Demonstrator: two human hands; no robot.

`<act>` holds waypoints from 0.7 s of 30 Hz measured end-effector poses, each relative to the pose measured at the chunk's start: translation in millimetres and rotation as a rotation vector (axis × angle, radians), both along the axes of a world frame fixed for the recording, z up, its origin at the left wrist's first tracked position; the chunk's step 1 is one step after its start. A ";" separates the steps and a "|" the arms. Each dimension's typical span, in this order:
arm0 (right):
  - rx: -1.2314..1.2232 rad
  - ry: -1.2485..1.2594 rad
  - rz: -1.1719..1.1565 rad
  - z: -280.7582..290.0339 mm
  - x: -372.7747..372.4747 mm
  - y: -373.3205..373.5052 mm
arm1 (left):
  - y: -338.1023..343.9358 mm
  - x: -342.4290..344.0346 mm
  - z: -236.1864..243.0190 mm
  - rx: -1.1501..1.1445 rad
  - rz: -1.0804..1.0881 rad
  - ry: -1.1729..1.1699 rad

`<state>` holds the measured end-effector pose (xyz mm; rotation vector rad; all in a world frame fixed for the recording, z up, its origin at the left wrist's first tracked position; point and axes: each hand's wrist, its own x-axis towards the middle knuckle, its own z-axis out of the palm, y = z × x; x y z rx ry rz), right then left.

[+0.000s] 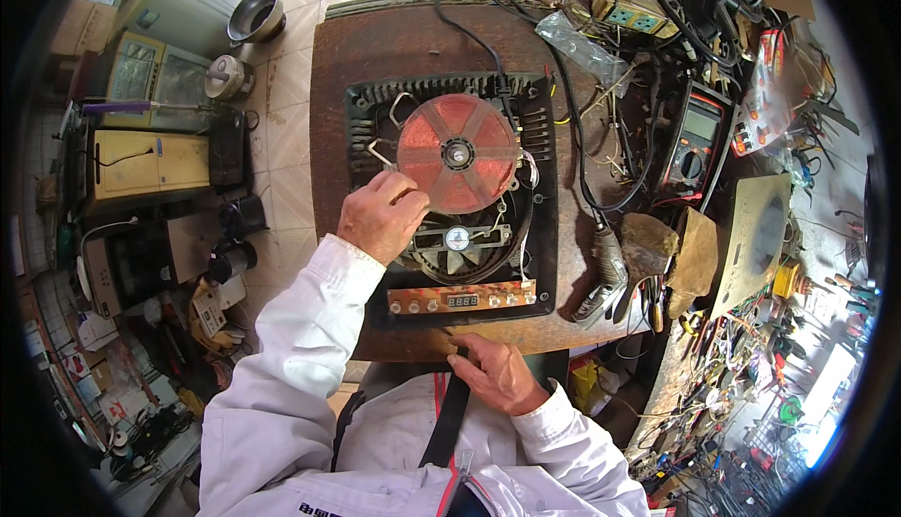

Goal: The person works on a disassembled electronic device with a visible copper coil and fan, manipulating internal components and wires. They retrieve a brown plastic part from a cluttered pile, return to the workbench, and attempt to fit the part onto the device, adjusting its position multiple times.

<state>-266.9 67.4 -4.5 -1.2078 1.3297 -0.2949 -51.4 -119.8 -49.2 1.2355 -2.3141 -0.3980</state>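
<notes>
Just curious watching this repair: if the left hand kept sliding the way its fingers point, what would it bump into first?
Probably the copper coil disc: the left hand points up-right, its fingertips already at the disc's lower-left edge; whether they touch it is unclear.

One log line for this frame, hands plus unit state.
left hand: on coil edge | right hand: resting at table front edge | cooker: open, fan exposed | multimeter: idle at right

left hand (380, 217) on copper coil (457, 153), opened cooker (449, 198)
</notes>
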 end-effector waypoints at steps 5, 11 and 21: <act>0.015 0.000 -0.076 1.5 -19.3 2.2 | 11.9 -3.1 20.1 0.051 0.096 0.097; -0.033 0.031 -0.222 2.0 -45.6 -3.6 | 50.3 -21.5 47.0 0.301 0.288 0.307; -0.212 0.218 -0.193 -9.4 -85.8 -18.5 | 84.6 0.4 16.0 0.181 0.565 0.291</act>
